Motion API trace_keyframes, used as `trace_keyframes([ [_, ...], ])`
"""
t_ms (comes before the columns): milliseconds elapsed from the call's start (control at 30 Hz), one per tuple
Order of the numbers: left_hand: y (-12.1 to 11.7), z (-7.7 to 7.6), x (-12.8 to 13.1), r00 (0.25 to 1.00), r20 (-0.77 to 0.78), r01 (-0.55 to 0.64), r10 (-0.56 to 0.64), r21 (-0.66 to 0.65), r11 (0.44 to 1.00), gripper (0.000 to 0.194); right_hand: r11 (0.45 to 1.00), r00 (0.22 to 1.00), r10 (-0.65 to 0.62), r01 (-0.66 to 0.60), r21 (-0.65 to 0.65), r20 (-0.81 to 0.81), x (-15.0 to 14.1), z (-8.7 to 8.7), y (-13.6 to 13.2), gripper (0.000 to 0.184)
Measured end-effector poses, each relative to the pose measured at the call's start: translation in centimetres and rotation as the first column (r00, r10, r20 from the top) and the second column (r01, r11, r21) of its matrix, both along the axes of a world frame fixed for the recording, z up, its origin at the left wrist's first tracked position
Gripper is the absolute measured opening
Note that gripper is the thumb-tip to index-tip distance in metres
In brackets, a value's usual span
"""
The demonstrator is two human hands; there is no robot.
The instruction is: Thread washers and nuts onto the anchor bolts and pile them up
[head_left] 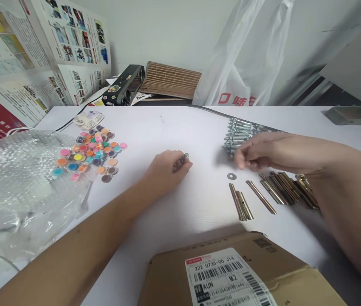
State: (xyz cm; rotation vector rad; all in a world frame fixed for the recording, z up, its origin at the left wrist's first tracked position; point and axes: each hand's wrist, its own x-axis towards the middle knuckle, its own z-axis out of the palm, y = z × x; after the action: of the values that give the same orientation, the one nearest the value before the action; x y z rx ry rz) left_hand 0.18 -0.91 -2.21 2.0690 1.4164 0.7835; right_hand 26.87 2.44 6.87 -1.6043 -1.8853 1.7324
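Note:
My left hand [169,168] is closed above the middle of the white table, gripping a small metal bolt [186,156] whose end shows between thumb and forefinger. Over the right side hovers my right hand [258,151], its fingertips blurred; whether they hold anything is unclear. It partly covers a pile of silver expansion bolts [238,135]. Just below its fingertips lies a flat washer [232,176]. Loose brass-coloured rods and sleeves [244,205] are nearer me, one rod [261,197] apart from the rest. More brass-coloured pieces [284,187] sit under my right wrist, partly hidden.
A cardboard box [167,276] with a shipping label stands at the near edge. Left are colourful small round pots [88,153] and crumpled clear bubble wrap [24,178]. A plastic bag [241,59] hangs behind the table; a grey box [351,114] is far right.

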Motion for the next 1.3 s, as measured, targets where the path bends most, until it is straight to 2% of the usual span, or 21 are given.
trace_keyframes([
  [33, 0.0, 0.0, 0.0, 1.0, 0.0, 0.0, 0.0, -0.004, 1.0, 0.017, 0.982, 0.993, -0.06, 0.042, -0.182, -0.097, 0.4, -0.1, -0.4, 0.017],
  [67, 0.0, 0.0, 0.0, 1.0, -0.002, -0.001, 0.001, -0.004, 1.0, 0.017, 0.934, 0.976, -0.129, 0.06, -0.353, -0.175, 0.8, -0.3, -0.8, 0.017],
  [100, 0.0, 0.0, 0.0, 1.0, -0.003, -0.002, 0.002, -0.004, 1.0, 0.017, 0.881, 0.957, -0.193, 0.073, -0.468, -0.215, 1.0, -0.4, -1.1, 0.018],
  [133, -0.1, 0.0, 0.0, 1.0, -0.005, -0.002, 0.002, -0.002, 1.0, 0.017, 0.858, 0.944, -0.249, 0.113, -0.5, -0.214, 1.2, -0.7, -1.4, 0.02],
  [167, -0.1, 0.0, 0.0, 1.0, -0.005, -0.003, 0.003, 0.001, 1.0, 0.017, 0.874, 0.944, -0.271, 0.159, -0.46, -0.189, 1.4, -0.9, -1.6, 0.023],
  [233, -0.1, 0.0, 0.0, 1.0, -0.006, -0.003, 0.003, 0.006, 1.0, 0.017, 0.958, 0.979, -0.196, 0.18, -0.221, -0.052, 1.3, -1.6, -2.0, 0.028],
  [267, 0.0, 0.0, 0.0, 1.0, -0.008, -0.002, 0.002, 0.005, 1.0, 0.017, 0.988, 0.989, -0.131, 0.135, -0.073, 0.063, 1.1, -1.9, -2.1, 0.029],
  [333, 0.0, -0.1, 0.0, 1.0, -0.008, -0.002, 0.002, 0.004, 1.0, 0.016, 0.989, 0.953, -0.019, -0.025, 0.143, 0.303, 0.6, -2.6, -2.4, 0.027],
  [400, 0.0, -0.1, 0.0, 1.0, 0.0, -0.003, 0.003, 0.005, 1.0, 0.016, 0.967, 0.888, 0.033, -0.145, 0.211, 0.458, 0.0, -3.2, -2.6, 0.031],
  [533, -0.1, -0.1, 0.0, 1.0, 0.0, 0.01, -0.01, 0.018, 1.0, 0.016, 0.938, 0.853, 0.034, -0.208, 0.279, 0.521, -0.6, -3.7, -2.7, 0.026],
  [667, -0.1, 0.0, 0.1, 1.0, 0.004, 0.015, -0.015, 0.008, 1.0, 0.017, 0.926, 0.885, 0.139, -0.275, 0.26, 0.444, -1.2, -3.5, -2.1, 0.024],
  [767, -0.1, 0.2, 0.1, 1.0, -0.009, 0.009, -0.009, -0.001, 1.0, 0.018, 0.923, 0.941, 0.213, -0.282, 0.261, 0.264, -2.7, -2.7, -1.0, 0.025],
  [867, 0.0, 0.3, 0.1, 1.0, -0.024, 0.014, -0.014, -0.002, 1.0, 0.015, 0.936, 0.989, 0.145, -0.151, 0.318, 0.042, -5.1, -1.7, -0.1, 0.026],
  [967, 0.0, 0.4, 0.1, 1.0, -0.025, 0.019, -0.019, 0.015, 1.0, 0.013, 0.954, 0.997, 0.041, -0.022, 0.299, -0.059, -7.1, -1.4, 0.2, 0.027],
  [1133, 0.1, 0.1, -0.1, 0.999, -0.028, 0.034, -0.033, 0.016, 0.999, 0.015, 0.97, 0.992, 0.021, 0.01, 0.242, -0.124, -8.5, -2.2, 0.3, 0.025],
  [1300, 0.1, -0.3, -0.1, 0.999, -0.009, 0.043, -0.042, 0.04, 0.998, 0.014, 0.97, 0.993, 0.003, 0.026, 0.243, -0.12, -8.7, -2.4, 0.3, 0.026],
])
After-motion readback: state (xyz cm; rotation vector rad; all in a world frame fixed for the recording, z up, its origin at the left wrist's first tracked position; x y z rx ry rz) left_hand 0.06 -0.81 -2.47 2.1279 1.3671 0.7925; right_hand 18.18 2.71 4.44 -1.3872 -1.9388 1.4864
